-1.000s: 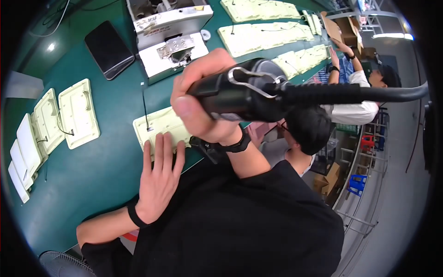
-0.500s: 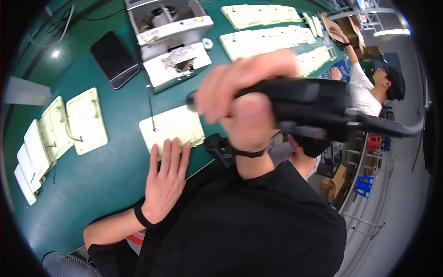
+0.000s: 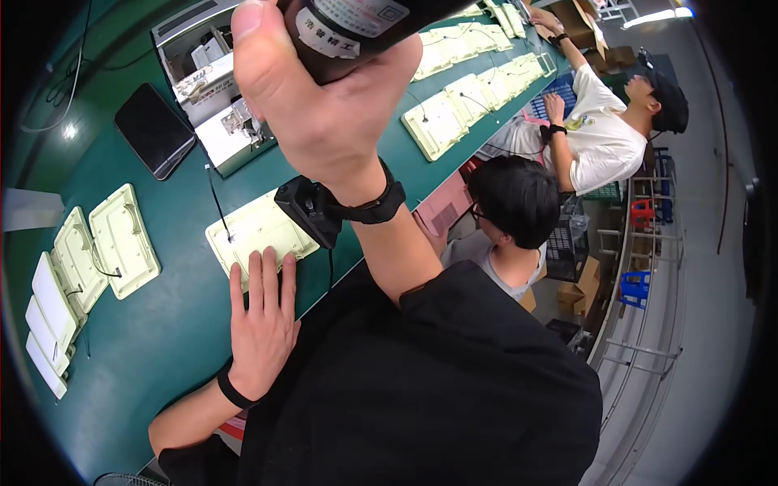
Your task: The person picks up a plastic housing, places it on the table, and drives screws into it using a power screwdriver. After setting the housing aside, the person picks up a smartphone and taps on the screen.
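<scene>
My right hand [image 3: 324, 121] is wrapped round a black electric screwdriver [image 3: 340, 32], held up close to the camera at the top. Its tip is out of sight. Below, a cream plastic panel [image 3: 259, 227] with a short black cable [image 3: 216, 198] lies on the green table. My left hand [image 3: 263, 324] rests flat along the panel's near edge, fingers stretched out and holding nothing. A black boxy device [image 3: 308, 212] is strapped at my right wrist and hides the panel's right corner. Behind my right hand stands a grey metal screw feeder [image 3: 231, 142], partly covered.
Several cream panels [image 3: 126, 247] overlap at the left, and more panels [image 3: 438, 130] line the far right. A black flat slab [image 3: 156, 130] lies beside the feeder. Two people, one in grey [image 3: 519, 243] and one in white [image 3: 608, 154], are at the table's right.
My right hand has swung the screwdriver up and left, from a level, blurred position to close before the camera. My left hand stays on the panel; the whole view has shifted slightly.
</scene>
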`<state>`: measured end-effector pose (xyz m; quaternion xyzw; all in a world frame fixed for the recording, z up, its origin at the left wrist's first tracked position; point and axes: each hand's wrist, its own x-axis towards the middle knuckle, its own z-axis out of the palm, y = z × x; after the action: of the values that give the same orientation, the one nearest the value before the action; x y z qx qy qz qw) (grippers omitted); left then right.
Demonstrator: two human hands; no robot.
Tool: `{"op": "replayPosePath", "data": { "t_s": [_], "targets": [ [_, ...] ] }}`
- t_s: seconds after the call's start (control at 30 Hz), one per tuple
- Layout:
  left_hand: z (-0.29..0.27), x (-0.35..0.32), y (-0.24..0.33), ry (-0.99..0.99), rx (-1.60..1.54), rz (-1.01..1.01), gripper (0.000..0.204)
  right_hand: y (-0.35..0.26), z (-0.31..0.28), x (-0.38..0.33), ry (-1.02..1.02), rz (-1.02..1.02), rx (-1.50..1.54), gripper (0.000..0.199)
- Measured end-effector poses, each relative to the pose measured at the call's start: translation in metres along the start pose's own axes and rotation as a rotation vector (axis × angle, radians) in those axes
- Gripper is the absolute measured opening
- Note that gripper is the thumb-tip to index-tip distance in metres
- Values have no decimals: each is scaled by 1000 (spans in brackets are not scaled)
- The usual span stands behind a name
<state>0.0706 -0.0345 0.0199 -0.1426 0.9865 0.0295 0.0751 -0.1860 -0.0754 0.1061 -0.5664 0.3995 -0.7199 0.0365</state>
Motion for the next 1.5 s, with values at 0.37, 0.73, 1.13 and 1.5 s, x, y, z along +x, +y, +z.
{"op": "replayPosePath", "data": {
  "t_s": [0.37, 0.73, 1.13, 1.5],
  "targets": [
    [14, -5, 1, 107, 66, 34, 64, -23, 56, -45, -64, 301, 336, 26],
    [22, -9, -6, 149, 68, 62, 45, -2, 87, -51, -184, 159, 130, 21],
    [23, -2, -1, 241, 32, 86, 33, 18, 83, -64, -185, 21, -52, 23],
    [9, -9, -2, 34, -1, 18, 68, 8, 86, -61, -233, 179, 110, 38]
  ]
}}
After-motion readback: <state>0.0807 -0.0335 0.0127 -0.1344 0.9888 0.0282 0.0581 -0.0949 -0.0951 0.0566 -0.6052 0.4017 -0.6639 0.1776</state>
